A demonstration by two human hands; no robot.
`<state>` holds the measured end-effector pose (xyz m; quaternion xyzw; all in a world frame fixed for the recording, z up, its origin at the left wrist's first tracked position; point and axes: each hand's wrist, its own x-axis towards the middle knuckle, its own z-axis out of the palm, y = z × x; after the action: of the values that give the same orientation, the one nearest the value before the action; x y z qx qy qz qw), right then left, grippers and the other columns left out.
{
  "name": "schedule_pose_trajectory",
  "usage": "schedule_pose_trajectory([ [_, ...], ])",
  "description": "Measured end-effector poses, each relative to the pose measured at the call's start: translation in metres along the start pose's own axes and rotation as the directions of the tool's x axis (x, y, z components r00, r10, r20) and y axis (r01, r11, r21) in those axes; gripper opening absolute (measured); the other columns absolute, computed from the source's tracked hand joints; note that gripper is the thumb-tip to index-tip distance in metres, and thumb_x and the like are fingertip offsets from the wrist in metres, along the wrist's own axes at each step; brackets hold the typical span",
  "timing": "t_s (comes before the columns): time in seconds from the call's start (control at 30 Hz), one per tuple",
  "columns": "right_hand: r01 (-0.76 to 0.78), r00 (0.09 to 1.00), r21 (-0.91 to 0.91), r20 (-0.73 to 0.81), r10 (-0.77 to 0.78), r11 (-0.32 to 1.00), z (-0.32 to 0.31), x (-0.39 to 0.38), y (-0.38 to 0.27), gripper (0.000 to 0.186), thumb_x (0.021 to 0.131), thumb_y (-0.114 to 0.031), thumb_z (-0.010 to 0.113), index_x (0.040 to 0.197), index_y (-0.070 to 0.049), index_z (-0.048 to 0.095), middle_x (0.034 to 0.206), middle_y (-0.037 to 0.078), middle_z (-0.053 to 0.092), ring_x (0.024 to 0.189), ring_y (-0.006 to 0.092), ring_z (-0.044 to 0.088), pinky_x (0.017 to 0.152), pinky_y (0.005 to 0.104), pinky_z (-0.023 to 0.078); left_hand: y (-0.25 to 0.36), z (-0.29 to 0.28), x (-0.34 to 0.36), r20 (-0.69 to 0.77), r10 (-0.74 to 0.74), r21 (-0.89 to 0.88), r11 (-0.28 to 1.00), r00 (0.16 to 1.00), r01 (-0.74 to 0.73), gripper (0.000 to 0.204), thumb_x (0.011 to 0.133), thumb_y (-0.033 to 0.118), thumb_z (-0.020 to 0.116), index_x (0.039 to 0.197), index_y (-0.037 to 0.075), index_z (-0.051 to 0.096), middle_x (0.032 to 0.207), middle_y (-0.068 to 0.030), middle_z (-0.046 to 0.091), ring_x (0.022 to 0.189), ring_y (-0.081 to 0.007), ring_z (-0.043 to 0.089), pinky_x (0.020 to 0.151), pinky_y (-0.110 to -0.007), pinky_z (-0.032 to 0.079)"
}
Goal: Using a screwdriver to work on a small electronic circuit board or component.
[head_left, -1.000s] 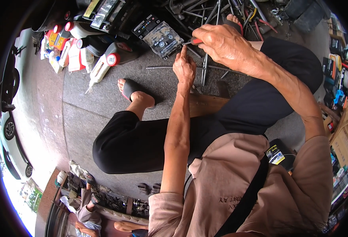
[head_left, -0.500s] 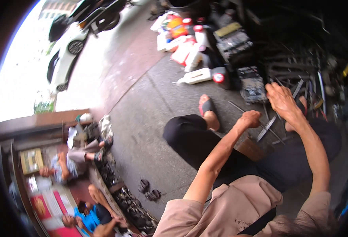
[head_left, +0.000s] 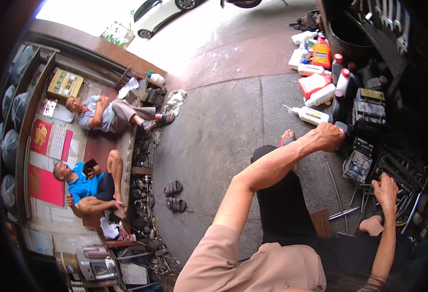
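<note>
My left hand (head_left: 327, 137) is stretched forward over the floor, its fingers curled closed beside a dark bottle with a grey cap (head_left: 340, 125). Whatever those fingers may hold is hidden. My right hand (head_left: 386, 192) is low among metal tools (head_left: 411, 187), fingers bent with a gap between them, and no held item shows. A dark battery with a pale label (head_left: 358, 165) sits between the two hands. On the floor lie a long thin rod (head_left: 339, 197) and a shiny metal bar (head_left: 344, 212), left of my right hand.
Several oil bottles (head_left: 321, 92) and another battery (head_left: 369, 107) stand ahead on the right. Wrenches (head_left: 391, 17) hang above. Two people sit on a ledge (head_left: 126, 141) at left, near sandals (head_left: 176, 203). A brown block (head_left: 320, 223) is by my leg.
The view has swung to the right. My left hand has reached forward to beside the bottles, and my right hand has moved from beside the battery down to the tools.
</note>
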<state>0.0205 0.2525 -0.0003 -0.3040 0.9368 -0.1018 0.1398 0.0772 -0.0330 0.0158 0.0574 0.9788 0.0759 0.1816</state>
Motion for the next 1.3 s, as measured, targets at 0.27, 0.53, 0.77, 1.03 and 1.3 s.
schedule_pose_trajectory([
  [0.27, -0.302, 0.948, 0.11, 0.137, 0.286, 0.947, -0.002, 0.007, 0.072, 0.029, 0.07, -0.022, 0.064, 0.076, 0.006, 0.059, 0.076, 0.025, 0.061, 0.076, 0.0374, 0.06, 0.071, 0.0428, 0.045, 0.026, -0.013, 0.074, -0.056, 0.124, 0.008, 0.992, 0.991, -0.124, 0.018, 0.068, 0.02, 0.061, 0.08, 0.007, 0.067, 0.079, -0.0109, 0.066, 0.079, -0.0241, 0.065, 0.062, -0.036, 0.051],
  [0.53, -0.364, 0.889, -0.044, 0.283, 0.361, 0.931, -0.02, 0.033, 0.015, 0.042, 0.063, -0.032, 0.067, 0.08, 0.007, 0.064, 0.089, 0.026, 0.062, 0.089, 0.0371, 0.06, 0.081, 0.0391, 0.048, -0.049, -0.002, 0.013, 0.088, -0.023, -0.203, 0.978, 0.996, 0.04, 0.041, 0.075, 0.025, 0.064, 0.11, 0.006, 0.055, 0.095, -0.0188, 0.06, 0.096, -0.0324, 0.057, 0.08, -0.041, 0.044],
  [0.77, -0.26, 0.934, -0.012, 0.252, 0.255, 0.965, -0.014, -0.012, 0.029, 0.041, 0.068, -0.036, 0.063, 0.075, 0.005, 0.066, 0.078, 0.028, 0.061, 0.083, 0.0367, 0.061, 0.079, 0.0408, 0.046, -0.034, -0.002, 0.027, 0.267, 0.047, -0.142, 0.99, 0.962, -0.009, 0.044, 0.08, 0.027, 0.06, 0.119, 0.008, 0.051, 0.108, -0.0152, 0.059, 0.104, -0.03, 0.054, 0.086, -0.04, 0.043],
  [1.03, -0.013, 0.934, -0.034, 0.356, 0.024, 0.999, -0.019, 0.009, 0.03, 0.044, 0.072, -0.037, 0.058, 0.066, 0.006, 0.064, 0.067, 0.025, 0.06, 0.069, 0.0387, 0.061, 0.068, 0.0435, 0.048, -0.028, 0.013, 0.039, 0.304, 0.139, -0.18, 0.98, 0.942, -0.086, 0.044, 0.08, 0.025, 0.06, 0.119, 0.007, 0.051, 0.108, -0.0177, 0.059, 0.105, -0.0316, 0.053, 0.089, -0.041, 0.041],
  [1.3, 0.019, 0.925, -0.029, 0.38, -0.006, 0.999, -0.025, 0.024, 0.025, 0.04, 0.07, -0.035, 0.062, 0.065, 0.005, 0.063, 0.067, 0.024, 0.06, 0.072, 0.0374, 0.061, 0.07, 0.0422, 0.047, -0.038, 0.037, 0.048, 0.162, 0.17, -0.205, 0.969, 0.972, -0.135, 0.039, 0.075, 0.031, 0.063, 0.102, 0.004, 0.058, 0.096, -0.0165, 0.062, 0.096, -0.0317, 0.058, 0.08, -0.041, 0.046],
])
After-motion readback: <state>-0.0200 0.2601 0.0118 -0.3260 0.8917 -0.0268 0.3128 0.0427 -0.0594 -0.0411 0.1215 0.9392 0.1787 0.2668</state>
